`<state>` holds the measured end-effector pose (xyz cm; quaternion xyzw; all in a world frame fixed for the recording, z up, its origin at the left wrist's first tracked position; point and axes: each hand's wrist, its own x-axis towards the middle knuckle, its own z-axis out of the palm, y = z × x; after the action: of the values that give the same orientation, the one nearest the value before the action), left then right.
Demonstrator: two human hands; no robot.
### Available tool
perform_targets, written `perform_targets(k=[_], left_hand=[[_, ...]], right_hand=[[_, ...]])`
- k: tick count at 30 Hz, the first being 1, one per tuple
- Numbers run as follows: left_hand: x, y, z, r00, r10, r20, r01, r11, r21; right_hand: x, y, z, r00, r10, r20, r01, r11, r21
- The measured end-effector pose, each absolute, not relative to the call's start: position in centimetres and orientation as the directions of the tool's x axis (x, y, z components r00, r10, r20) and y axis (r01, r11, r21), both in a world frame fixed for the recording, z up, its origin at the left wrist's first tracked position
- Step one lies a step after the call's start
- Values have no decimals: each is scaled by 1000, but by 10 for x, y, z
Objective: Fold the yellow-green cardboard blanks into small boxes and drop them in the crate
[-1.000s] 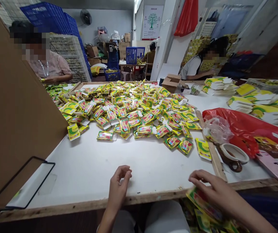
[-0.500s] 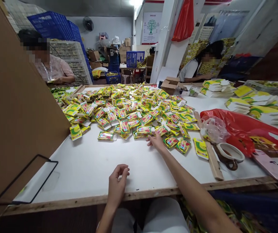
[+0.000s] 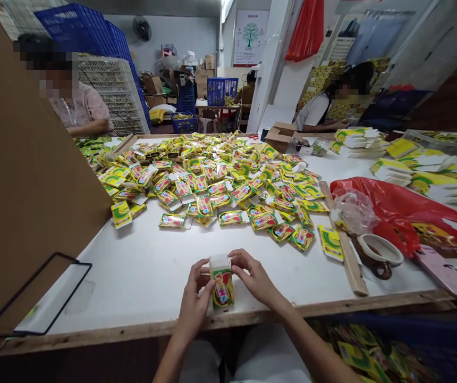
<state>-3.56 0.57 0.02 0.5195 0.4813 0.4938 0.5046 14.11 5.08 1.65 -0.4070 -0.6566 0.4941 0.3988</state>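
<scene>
A small yellow-green printed box with a white top flap stands upright near the front edge of the white table. My left hand grips its left side and my right hand grips its right side, fingers curled on the upper part. Beyond them a big heap of flat boxes of the same print covers the middle of the table.
A brown cardboard wall rises at the left, with a black-framed sheet below it. A red plastic bag, a tape roll and a wooden strip lie to the right. Two other people sit at the far side.
My right hand reached into the heap, took one flat box and brought it back to the front. Both hands now hold it upright.
</scene>
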Motion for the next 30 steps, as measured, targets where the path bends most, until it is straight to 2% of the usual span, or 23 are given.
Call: perform_targets(k=[3, 7, 11, 16, 21, 30], left_hand=[[-37, 4, 0, 21, 1000, 19, 23, -20, 1000], [-36, 6, 1, 77, 997, -11, 95, 3, 995], [-35, 9, 1, 47, 996, 75, 163, -82, 983], [-30, 3, 3, 17, 987, 160, 130, -161, 978], [-22, 1, 12, -48, 975, 215, 197, -202, 959], [-16, 11, 18, -114, 977, 179, 223, -150, 963]], right_hand=[[136, 41, 4, -255, 959, 127, 50, 144, -988], [136, 33, 2, -279, 951, 132, 159, 181, -971], [131, 35, 5, -253, 952, 171, 242, 233, -942], [120, 35, 5, -91, 972, 219, 126, 229, -965], [121, 26, 10, -192, 946, 260, 144, 290, -946], [116, 29, 18, -104, 976, 194, 250, 214, -944]])
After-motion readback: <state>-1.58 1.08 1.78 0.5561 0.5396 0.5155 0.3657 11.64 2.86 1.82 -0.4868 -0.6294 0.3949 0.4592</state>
